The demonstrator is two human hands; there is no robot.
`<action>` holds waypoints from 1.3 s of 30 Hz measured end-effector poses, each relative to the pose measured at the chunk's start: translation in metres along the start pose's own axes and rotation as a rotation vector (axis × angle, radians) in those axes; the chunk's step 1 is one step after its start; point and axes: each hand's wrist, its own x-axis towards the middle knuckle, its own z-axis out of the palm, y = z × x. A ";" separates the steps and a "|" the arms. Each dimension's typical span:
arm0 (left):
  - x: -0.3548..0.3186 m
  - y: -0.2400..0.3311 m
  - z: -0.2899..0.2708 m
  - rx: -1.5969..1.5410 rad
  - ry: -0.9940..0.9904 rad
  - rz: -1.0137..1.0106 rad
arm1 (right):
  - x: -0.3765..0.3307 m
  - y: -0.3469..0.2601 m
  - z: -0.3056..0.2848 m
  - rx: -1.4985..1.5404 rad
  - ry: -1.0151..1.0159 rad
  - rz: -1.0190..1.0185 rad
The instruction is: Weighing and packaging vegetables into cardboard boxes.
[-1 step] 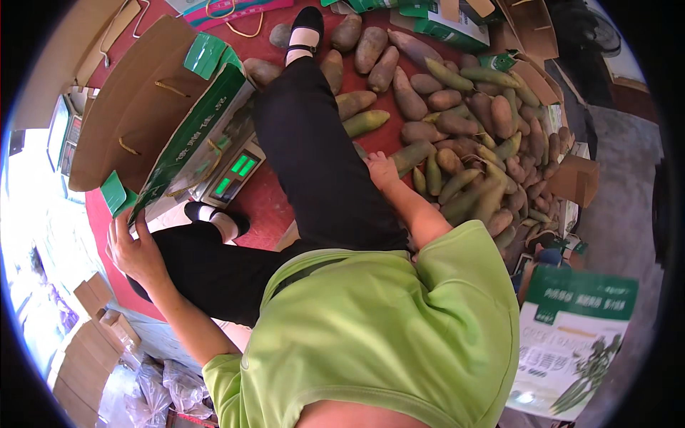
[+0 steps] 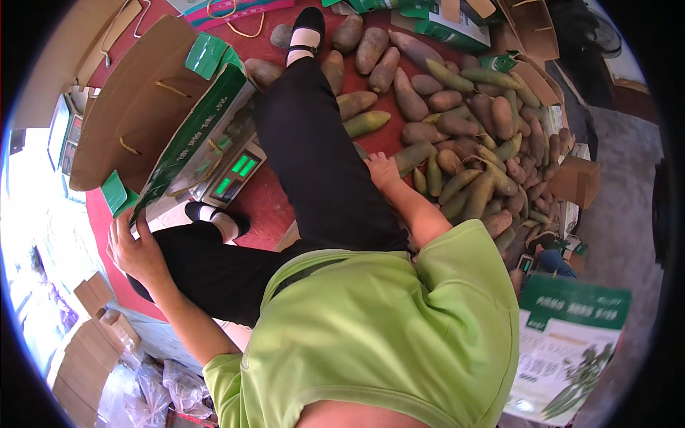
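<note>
My left hand (image 2: 137, 251) is closed on the near lower corner of a green-and-white carton (image 2: 196, 139), thumb at its edge. The carton stands with its brown flap up and thin rope handles showing. It rests on or against a digital scale (image 2: 233, 177) with a green-lit display. My right hand (image 2: 382, 170) lies beside my right thigh, fingers spread, at the end of a green radish (image 2: 414, 155). Beyond it spreads a large pile of green and purplish-brown radishes (image 2: 457, 125). What lies inside the carton is hidden.
A red mat (image 2: 267, 214) lies under the radishes. More cartons (image 2: 453, 27) stand at the far right, and another green-and-white carton (image 2: 564, 349) is at the near right. A blue-clothed part of another person (image 2: 555, 262) shows behind it. Clear plastic bags (image 2: 153, 389) lie near left.
The carton at the near right has shifted slightly down, uncovering more of the blue clothing. A pale green radish at the pile's near side has shifted or gone. My hands stay put.
</note>
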 end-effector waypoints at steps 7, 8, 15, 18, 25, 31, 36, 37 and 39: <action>-0.002 0.006 -0.001 0.020 0.068 0.007 | 0.007 0.010 0.000 -0.236 -0.112 0.037; -0.001 0.008 -0.002 0.026 0.074 0.001 | 0.009 0.018 0.009 -0.220 -0.084 0.105; -0.002 0.008 0.000 0.033 0.084 0.001 | 0.007 0.037 0.020 -0.432 -0.067 -0.020; -0.002 0.006 -0.002 0.021 0.063 -0.015 | 0.008 0.037 0.014 -0.470 -0.087 -0.006; 0.000 0.006 -0.005 -0.005 0.090 -0.028 | 0.004 0.057 -0.046 -0.151 0.134 0.240; 0.003 0.009 -0.009 -0.077 0.137 0.044 | 0.036 0.110 -0.073 0.762 0.397 0.342; 0.000 0.007 -0.008 -0.071 0.149 0.049 | 0.030 0.020 -0.198 1.096 0.732 -0.091; 0.001 0.008 -0.007 -0.069 0.149 0.050 | 0.029 0.007 -0.224 1.101 0.749 -0.132; 0.002 0.009 -0.005 -0.071 0.150 0.049 | 0.020 -0.033 -0.276 1.294 0.826 -0.314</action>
